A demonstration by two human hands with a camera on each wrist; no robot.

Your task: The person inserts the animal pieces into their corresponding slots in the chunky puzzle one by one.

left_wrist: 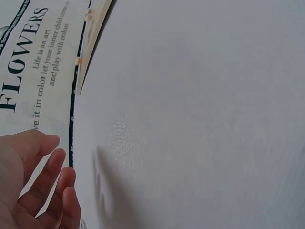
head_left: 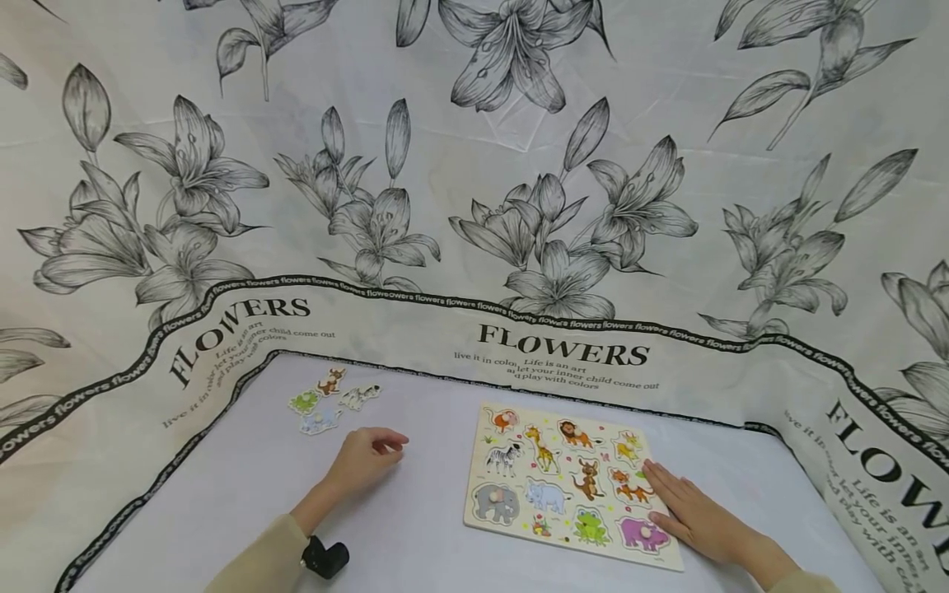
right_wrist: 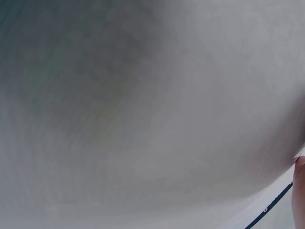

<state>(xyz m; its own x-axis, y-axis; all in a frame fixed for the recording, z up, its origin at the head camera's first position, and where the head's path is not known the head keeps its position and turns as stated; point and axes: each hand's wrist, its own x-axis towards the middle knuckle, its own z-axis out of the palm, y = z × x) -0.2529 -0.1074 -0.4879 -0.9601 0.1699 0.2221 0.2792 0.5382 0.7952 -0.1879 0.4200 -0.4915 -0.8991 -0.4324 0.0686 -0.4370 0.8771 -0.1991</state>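
Note:
A wooden animal puzzle board (head_left: 549,422) lies on the table, showing a giraffe, lion, elephant (head_left: 495,504), hippo (head_left: 643,535) and several other animals. My right hand (head_left: 700,515) rests at the board's right edge, fingers extended over its rim. To the left of the board, my left hand (head_left: 363,461) hovers with loosely bent fingers and holds nothing. In the left wrist view, that hand (left_wrist: 33,191) shows a gap between thumb and fingers. Just beyond it lie loose puzzle pieces: a kangaroo (head_left: 330,380), a zebra (head_left: 359,397), a frog (head_left: 305,402) and a light-blue animal (head_left: 319,422).
A white tabletop (head_left: 430,494) lies under everything. Flower-printed cloth (head_left: 356,329) with a dark lettered border rises along the back and sides. A black wrist camera (head_left: 324,557) sits on my left wrist. The right wrist view shows mostly blurred white surface.

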